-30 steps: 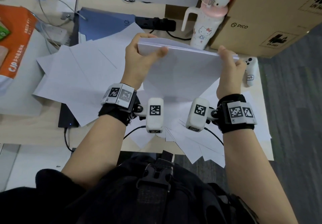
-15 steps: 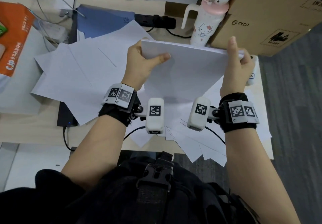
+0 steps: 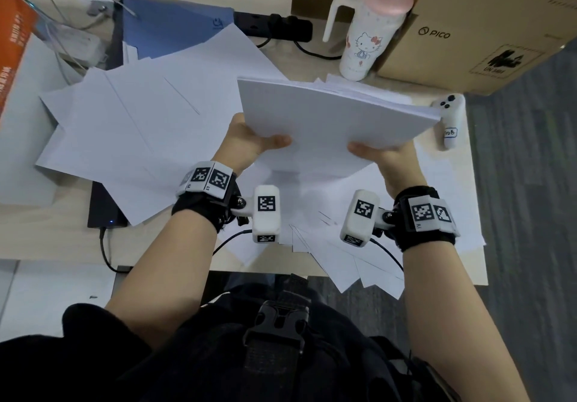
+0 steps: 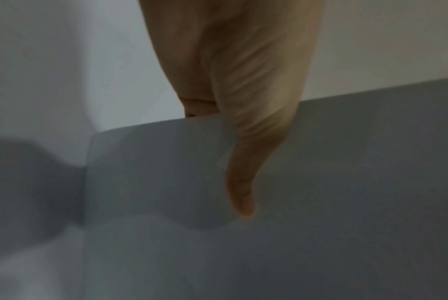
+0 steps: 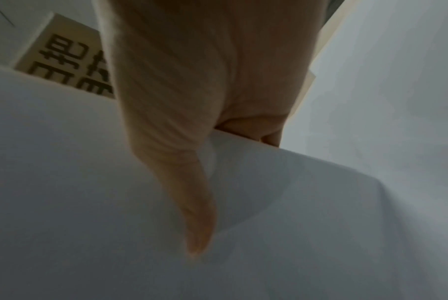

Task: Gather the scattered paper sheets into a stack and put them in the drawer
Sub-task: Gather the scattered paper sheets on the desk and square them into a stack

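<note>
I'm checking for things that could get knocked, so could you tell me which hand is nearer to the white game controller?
Right. The right hand grips the paper stack's near edge just left of the controller; the left hand grips the stack's far side.

pale wood-grain worktop [image 3: 46, 245] | dark grey carpet floor [image 3: 524, 214] at right | large brown cardboard box [image 3: 487, 11] at worktop's far right corner | soft, even indoor light
</note>
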